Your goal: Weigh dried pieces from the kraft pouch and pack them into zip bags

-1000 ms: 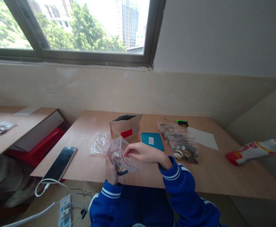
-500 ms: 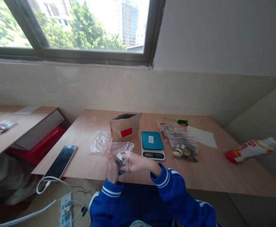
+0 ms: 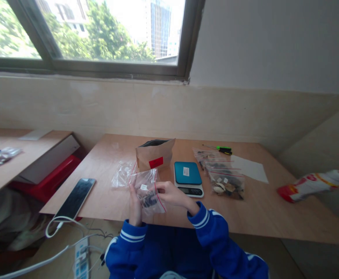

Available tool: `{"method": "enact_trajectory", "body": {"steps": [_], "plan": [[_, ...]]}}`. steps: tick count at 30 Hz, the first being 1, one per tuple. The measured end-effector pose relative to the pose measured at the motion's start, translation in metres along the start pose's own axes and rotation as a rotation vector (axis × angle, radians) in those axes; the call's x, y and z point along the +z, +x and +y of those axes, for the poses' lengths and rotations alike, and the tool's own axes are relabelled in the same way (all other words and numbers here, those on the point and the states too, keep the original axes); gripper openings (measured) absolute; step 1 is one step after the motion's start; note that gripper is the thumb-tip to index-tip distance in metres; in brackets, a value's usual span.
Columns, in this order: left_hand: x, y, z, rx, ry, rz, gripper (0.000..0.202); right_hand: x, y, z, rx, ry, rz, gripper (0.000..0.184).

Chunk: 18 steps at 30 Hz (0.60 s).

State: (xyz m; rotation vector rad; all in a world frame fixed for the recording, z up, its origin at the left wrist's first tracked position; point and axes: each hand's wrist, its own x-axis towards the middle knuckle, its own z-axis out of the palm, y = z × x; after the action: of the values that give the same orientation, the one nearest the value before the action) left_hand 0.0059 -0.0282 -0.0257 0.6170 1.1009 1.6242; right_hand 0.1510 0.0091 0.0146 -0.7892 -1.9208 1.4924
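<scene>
A clear zip bag (image 3: 147,193) with a red seal line, a small white label and dark pieces inside is held over the table's front edge. My left hand (image 3: 135,205) grips its left side, the fingers partly behind the plastic. On the right, my right hand (image 3: 172,193) pinches the bag by its red seal edge. Just behind it stands an open brown paper pouch (image 3: 154,157) with a red label. A kitchen scale (image 3: 188,178) with a teal top lies to the right of the pouch, bearing a white sticker.
Several filled zip bags (image 3: 226,184) lie right of the scale, near a green-handled screwdriver (image 3: 224,148) and white paper (image 3: 250,168). A bottle (image 3: 311,186) lies far right. At left are empty plastic bags (image 3: 122,174) and a phone (image 3: 74,199) on a white cable (image 3: 53,228).
The zip bag has turned and spread out, so its red seal line and dark contents show more. My right hand has shifted from behind the bag to its right edge.
</scene>
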Motion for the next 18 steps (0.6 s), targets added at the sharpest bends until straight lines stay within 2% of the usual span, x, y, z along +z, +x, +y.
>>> {"method": "enact_trajectory", "body": {"steps": [5, 8, 10, 13, 16, 18], "plan": [[0.004, -0.003, 0.010, -0.035, -0.113, 0.041, 0.057, -0.012, -0.001, 0.003, 0.089, 0.263, 0.102, 0.030], [0.006, -0.005, 0.015, -0.090, -0.143, 0.053, 0.059, -0.026, 0.000, -0.009, 0.062, 0.271, 0.207, 0.030], [0.005, -0.006, 0.016, -0.108, -0.129, 0.063, 0.061, -0.039, 0.006, -0.025, -0.025, 0.247, 0.306, 0.029], [0.003, -0.006, 0.014, -0.100, -0.116, 0.063, 0.067, -0.061, 0.027, -0.052, -0.239, 0.143, 0.495, 0.028], [0.001, -0.006, 0.011, -0.093, -0.092, 0.070, 0.072, -0.079, 0.057, -0.071, -0.415, -0.104, 0.645, 0.024], [0.000, -0.007, 0.012, -0.086, -0.077, 0.078, 0.074, -0.085, 0.074, -0.073, -0.481, -0.302, 0.679, 0.022]]}}
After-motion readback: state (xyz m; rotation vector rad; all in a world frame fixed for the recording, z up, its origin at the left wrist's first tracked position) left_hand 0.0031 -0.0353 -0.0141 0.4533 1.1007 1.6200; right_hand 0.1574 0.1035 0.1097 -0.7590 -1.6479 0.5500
